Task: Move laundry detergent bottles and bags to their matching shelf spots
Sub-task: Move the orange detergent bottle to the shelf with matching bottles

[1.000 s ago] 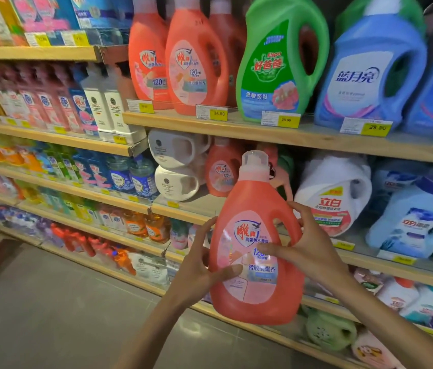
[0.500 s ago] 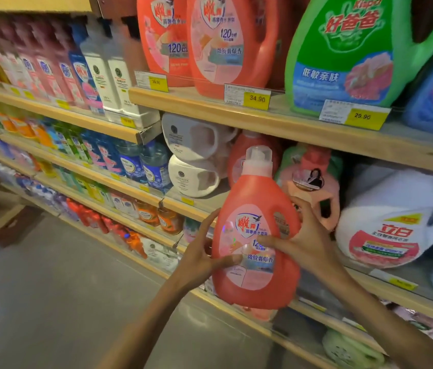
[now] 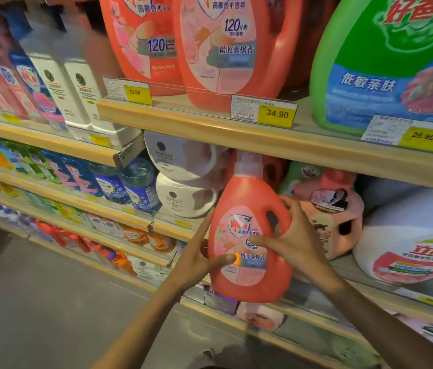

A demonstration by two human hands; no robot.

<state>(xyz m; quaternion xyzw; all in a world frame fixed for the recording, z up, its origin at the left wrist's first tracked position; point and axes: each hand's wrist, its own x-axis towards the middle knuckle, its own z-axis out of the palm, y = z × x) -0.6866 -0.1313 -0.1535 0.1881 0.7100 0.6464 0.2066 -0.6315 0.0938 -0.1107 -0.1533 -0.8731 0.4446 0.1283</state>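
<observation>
An orange-red detergent bottle with a pale cap and pink label is held upright in front of the second shelf. My left hand presses its left side, thumb across the label. My right hand grips its right side at the handle. Behind its neck stands another orange-red bottle, mostly hidden. Larger bottles of the same orange-red kind stand on the shelf above, over a 34.90 price tag.
Two white jugs lie stacked left of the held bottle. A pink jug and a big white bottle lie to its right. A green bottle stands top right. The wooden shelf edge runs just above the cap. Grey floor lies lower left.
The view has closed in on the shelves. Both hands have carried the orange-red bottle forward and up toward the second shelf, its cap now just under the upper shelf edge.
</observation>
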